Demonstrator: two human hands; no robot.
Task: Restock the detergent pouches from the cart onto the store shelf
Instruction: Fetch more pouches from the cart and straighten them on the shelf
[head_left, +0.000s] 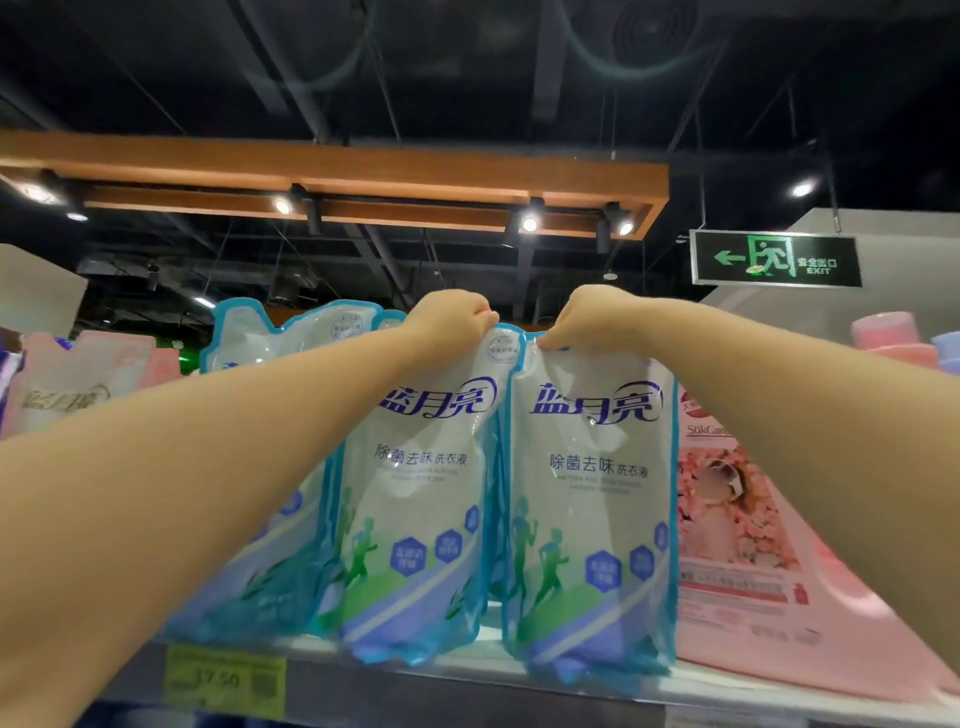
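Gripping the top edge of a blue-and-white detergent pouch (421, 493), the left hand (452, 317) is raised to the store shelf (467, 667), its fingers (480, 316) curled over the pouch's upper rim beside a round seal. The right hand (592, 317) holds a second detergent pouch (587, 493) in the same way, pinching its top left corner between thumb and curled fingers.

Both pouches stand upright at the front of the shelf, side by side and touching, printed faces toward the camera. Their bases bulge, and the bottom of the second one sits at the shelf's lip. The printing hides what is inside them.

Behind and to the left of the first pouch, more blue pouches (291, 332) of the same kind stand in a row, partly covered by the left forearm. Just right of the second pouch stands a pink floral pouch (737, 519). Pale pink pouches (78, 384) fill the far left, and pink bottle caps (883, 332) show at the far right.

A yellow price tag (226, 680) sits on the shelf's front strip, low on the left. Overhead hang a green exit sign (776, 258) and a wooden beam (332, 176) with spotlights.
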